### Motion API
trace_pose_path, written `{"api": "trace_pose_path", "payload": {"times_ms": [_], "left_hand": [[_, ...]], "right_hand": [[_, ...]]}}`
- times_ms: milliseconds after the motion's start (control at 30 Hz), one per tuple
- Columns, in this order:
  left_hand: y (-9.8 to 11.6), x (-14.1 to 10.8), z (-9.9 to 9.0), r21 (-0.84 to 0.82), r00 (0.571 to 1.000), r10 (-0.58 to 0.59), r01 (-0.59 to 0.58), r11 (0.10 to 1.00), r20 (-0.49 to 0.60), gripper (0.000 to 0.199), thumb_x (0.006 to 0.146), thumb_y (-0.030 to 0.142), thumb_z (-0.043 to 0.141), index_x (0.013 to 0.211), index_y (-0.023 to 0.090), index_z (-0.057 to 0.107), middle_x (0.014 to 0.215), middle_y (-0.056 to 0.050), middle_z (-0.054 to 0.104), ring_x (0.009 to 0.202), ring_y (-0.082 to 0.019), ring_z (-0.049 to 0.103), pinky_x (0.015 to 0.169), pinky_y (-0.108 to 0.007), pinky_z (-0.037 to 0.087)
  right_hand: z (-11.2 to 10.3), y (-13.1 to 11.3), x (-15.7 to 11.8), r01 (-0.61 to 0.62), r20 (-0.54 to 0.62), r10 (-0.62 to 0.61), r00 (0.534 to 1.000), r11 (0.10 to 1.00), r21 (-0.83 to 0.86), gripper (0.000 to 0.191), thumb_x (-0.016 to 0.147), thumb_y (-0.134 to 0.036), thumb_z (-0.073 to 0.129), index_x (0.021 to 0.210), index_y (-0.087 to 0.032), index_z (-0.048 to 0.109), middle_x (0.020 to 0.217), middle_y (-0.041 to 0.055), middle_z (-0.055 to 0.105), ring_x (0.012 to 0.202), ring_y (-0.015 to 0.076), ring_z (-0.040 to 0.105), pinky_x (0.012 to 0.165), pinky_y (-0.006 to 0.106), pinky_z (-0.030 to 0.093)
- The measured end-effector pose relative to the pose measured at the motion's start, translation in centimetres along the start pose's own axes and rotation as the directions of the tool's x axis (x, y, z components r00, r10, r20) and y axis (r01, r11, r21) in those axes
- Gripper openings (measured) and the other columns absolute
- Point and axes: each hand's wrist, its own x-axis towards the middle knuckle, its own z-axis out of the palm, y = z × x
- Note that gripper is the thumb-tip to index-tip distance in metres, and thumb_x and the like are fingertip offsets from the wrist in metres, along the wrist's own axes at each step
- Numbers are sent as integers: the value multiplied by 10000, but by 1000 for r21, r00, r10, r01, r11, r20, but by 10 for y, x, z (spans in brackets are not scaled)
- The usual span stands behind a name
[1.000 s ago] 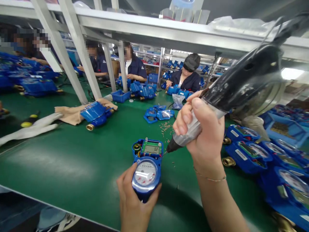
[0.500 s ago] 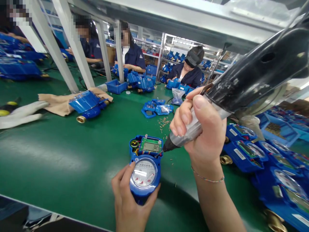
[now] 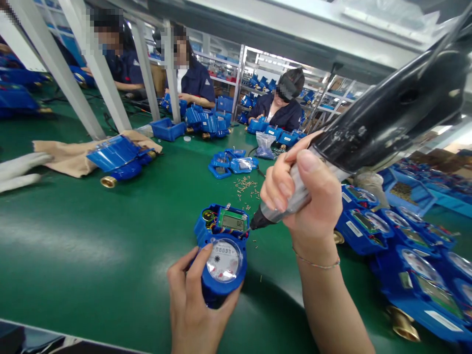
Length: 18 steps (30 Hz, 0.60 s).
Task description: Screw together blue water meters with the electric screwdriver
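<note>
A blue water meter (image 3: 224, 260) with a round dial and an open top section showing a green circuit board and small display (image 3: 233, 222) stands on the green table. My left hand (image 3: 199, 300) grips its lower body, thumb on the right side and fingers on the left. My right hand (image 3: 306, 191) is wrapped round a black and grey electric screwdriver (image 3: 391, 103), which slants down to the left. Its tip meets the right edge of the meter's open section, beside the display. Small loose screws (image 3: 246, 187) lie scattered behind the meter.
Blue covers (image 3: 241, 164) and a bag (image 3: 265, 145) lie behind the screws. Several meters (image 3: 416, 285) crowd the right side, near a blue bin (image 3: 407, 191). At left, another meter (image 3: 118, 155) rests on a tan cloth (image 3: 62, 155) by a white glove (image 3: 22, 169). People sit across the table.
The view has shifted slightly, moving the background leftward. The held meter has tilted a little, showing more of its left side. Both hands keep their grips.
</note>
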Motion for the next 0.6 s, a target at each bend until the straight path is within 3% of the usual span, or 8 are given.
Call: {"api": "trace_pose_path", "payload": {"times_ms": [167, 400, 600], "left_hand": [[1, 0, 0, 26, 999, 42, -42, 999, 12, 679, 778, 352, 725, 1371, 220, 419, 1226, -134, 456, 1113, -321, 544, 969, -521, 468], [-1, -6, 1, 7, 999, 35, -35, 999, 29, 684, 778, 290, 706, 1384, 285, 390, 1294, -152, 423, 1125, -360, 521, 907, -549, 477], [-8, -10, 7, 56, 997, 66, -68, 996, 42, 791, 739, 215, 703, 1427, 347, 335, 1354, -156, 392, 1103, -369, 516, 855, -556, 502]], "right_hand": [[-8, -8, 3, -40, -5, 41, 999, 999, 14, 79, 838, -284, 594, 848, -236, 532, 477, -102, 444, 335, 71, 341, 341, 198, 332], [-15, -25, 24, 111, -202, -136, 970, 985, -131, 208, 733, -302, 711, 771, -229, 520, 482, -110, 339, 367, 54, 309, 364, 200, 285], [-15, -3, 43, 107, -153, -127, 980, 986, -128, 157, 778, -282, 680, 781, -229, 532, 491, -107, 327, 372, 54, 353, 378, 198, 303]]}}
